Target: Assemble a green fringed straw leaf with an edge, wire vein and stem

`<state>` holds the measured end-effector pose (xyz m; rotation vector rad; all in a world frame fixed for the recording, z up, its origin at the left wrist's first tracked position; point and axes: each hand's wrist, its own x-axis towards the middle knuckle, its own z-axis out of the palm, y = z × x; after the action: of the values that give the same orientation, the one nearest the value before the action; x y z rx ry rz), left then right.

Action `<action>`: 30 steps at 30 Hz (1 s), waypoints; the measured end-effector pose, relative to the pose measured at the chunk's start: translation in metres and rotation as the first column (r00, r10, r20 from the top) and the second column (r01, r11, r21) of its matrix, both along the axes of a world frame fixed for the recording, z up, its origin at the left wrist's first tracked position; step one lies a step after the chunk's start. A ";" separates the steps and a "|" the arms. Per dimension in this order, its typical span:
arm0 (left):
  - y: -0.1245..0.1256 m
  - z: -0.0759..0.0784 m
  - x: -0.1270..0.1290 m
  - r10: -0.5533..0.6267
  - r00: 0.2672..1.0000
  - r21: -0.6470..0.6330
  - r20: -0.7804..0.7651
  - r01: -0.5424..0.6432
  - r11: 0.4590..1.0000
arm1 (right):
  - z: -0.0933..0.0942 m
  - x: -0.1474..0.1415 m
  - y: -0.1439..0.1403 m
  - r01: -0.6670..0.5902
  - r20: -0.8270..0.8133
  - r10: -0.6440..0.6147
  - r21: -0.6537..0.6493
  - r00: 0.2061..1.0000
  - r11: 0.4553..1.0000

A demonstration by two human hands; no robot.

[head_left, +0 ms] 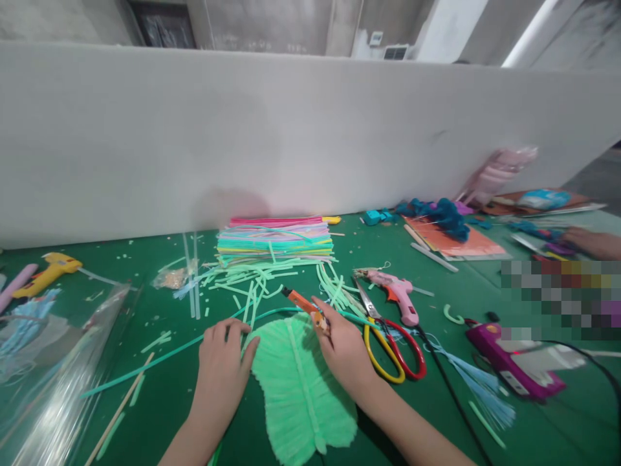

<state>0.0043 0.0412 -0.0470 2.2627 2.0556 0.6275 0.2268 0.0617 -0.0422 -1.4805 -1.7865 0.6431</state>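
L hand (pixel 220 362) flat on fringed green leaf (pixel 301 388), R hand (pixel 342 349) gripping orange cutter (pixel 305 305).

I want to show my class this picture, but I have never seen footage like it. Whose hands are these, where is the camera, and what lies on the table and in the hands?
One camera, worn on a person's head, looks down at that person's own two bare hands; there is no machine. The left hand rests flat at the edge of a light green feather-like leaf on the green table. The right hand grips a small orange tool in its fingers. Nearby lie scissors, a pink glue gun, a yellow glue gun and a stack of coloured straws. Another person's hand shows at far right.
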 end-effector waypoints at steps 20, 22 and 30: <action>0.021 -0.004 -0.004 0.160 0.987 -0.091 -0.007 -0.160 0.983 | 0.016 -0.008 -0.003 -0.463 -0.846 0.056 -0.233 0.530 0.855; 0.026 -0.005 0.002 0.157 0.987 -0.052 -0.014 -0.158 0.986 | 0.014 -0.008 -0.002 -0.492 -0.875 0.006 -0.267 0.483 0.829; 0.040 0.030 0.010 0.067 0.996 0.061 0.055 -0.070 0.996 | 0.009 -0.010 -0.001 -0.467 -0.837 0.004 -0.302 0.547 0.831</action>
<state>0.0144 0.0812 -0.0165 2.1900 2.1264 0.7583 0.2172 0.0611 -0.0337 -0.9063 -1.0862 1.7360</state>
